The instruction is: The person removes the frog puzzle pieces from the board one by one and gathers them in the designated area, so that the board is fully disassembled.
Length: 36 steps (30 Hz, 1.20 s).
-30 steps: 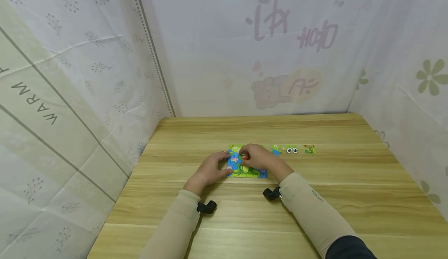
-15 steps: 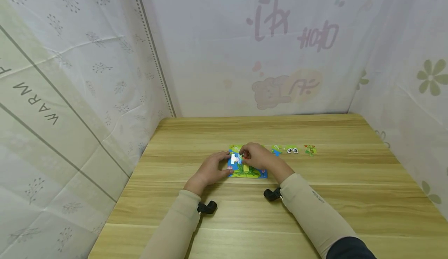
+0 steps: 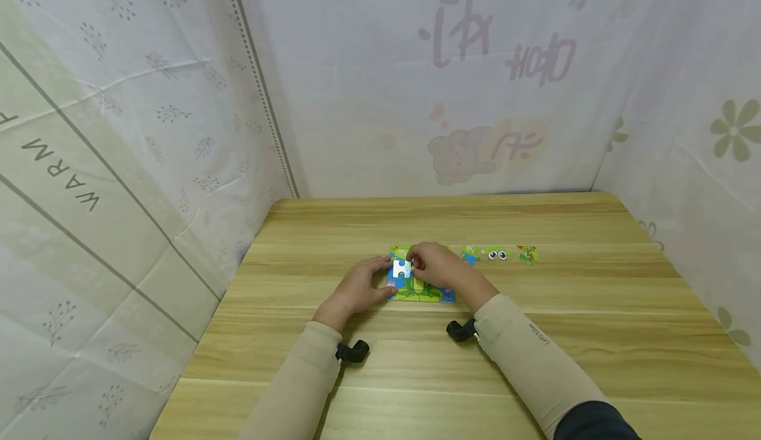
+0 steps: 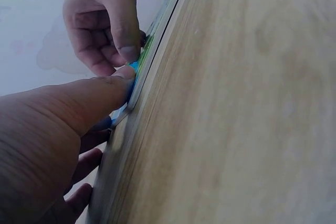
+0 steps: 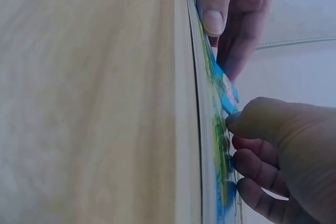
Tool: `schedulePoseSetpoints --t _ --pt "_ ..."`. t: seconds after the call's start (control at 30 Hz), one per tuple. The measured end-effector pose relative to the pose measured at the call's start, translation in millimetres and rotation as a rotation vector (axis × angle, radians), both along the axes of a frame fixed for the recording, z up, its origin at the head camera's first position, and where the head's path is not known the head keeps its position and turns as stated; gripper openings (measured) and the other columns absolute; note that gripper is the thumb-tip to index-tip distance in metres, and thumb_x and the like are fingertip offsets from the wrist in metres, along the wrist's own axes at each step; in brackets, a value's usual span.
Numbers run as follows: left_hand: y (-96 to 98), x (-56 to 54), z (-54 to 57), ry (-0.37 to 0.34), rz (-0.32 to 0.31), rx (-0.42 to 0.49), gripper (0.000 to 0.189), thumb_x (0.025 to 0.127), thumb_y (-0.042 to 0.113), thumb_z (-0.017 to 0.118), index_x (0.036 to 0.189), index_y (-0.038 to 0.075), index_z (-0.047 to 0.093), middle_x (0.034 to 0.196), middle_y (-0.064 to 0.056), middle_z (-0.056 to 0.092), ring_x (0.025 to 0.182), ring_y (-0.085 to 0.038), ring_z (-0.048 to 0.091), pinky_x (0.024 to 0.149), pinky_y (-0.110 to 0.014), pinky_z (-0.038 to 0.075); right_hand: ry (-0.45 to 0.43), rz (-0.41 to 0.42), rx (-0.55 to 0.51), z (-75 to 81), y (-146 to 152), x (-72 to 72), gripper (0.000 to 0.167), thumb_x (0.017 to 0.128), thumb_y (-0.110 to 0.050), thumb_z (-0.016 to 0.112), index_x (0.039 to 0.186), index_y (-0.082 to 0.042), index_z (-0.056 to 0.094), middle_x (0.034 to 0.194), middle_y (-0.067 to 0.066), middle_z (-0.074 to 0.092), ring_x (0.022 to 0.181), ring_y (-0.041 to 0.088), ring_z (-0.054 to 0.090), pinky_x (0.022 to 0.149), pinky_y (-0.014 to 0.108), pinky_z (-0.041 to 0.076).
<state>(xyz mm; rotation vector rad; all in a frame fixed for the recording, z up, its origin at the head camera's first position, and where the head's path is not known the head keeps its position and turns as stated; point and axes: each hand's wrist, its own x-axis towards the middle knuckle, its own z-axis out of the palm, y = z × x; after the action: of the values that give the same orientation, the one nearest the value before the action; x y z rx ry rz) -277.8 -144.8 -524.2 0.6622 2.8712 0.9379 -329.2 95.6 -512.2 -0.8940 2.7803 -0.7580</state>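
A frog jigsaw puzzle (image 3: 423, 293) in blue and green lies flat on the table. My right hand (image 3: 441, 267) bends over its upper middle, thumb and fingers pinching a blue puzzle piece (image 5: 227, 94) with a pink patch. That piece tilts up from the board in the right wrist view; in the head view the area beside the fingertips looks bright white. Along the puzzle's left edge rests my left hand (image 3: 358, 288), its thumb on the front left part and its fingers fairly straight toward the back. The right hand covers the puzzle's upper right.
Loose puzzle pieces lie in a row right of the puzzle: a blue-and-green piece (image 3: 470, 255), one with frog eyes (image 3: 497, 255) and one with red and green (image 3: 527, 254). The wooden table (image 3: 410, 374) meets patterned curtains (image 3: 368, 96) behind.
The piece beside my right fingertips turned from blue and pink to bright white between the first frame and the second. Both hands stay in nearly the same place.
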Motion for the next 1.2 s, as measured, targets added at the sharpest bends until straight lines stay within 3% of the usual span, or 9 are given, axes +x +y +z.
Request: schedulePoseSetpoints --t 1.2 --pt "0.7 -0.6 3.1 -0.032 0.002 0.03 0.063 0.093 0.031 0.084 0.146 0.007 0.061 0.158 -0.005 0.051 0.15 -0.029 0.04 0.124 -0.045 0.032 0.068 -0.003 -0.032 -1.6 0.3 -0.5 0.019 0.095 -0.014 0.074 0.114 -0.011 0.072 0.085 -0.01 0.062 0.076 0.009 0.059 0.07 0.027 0.055"
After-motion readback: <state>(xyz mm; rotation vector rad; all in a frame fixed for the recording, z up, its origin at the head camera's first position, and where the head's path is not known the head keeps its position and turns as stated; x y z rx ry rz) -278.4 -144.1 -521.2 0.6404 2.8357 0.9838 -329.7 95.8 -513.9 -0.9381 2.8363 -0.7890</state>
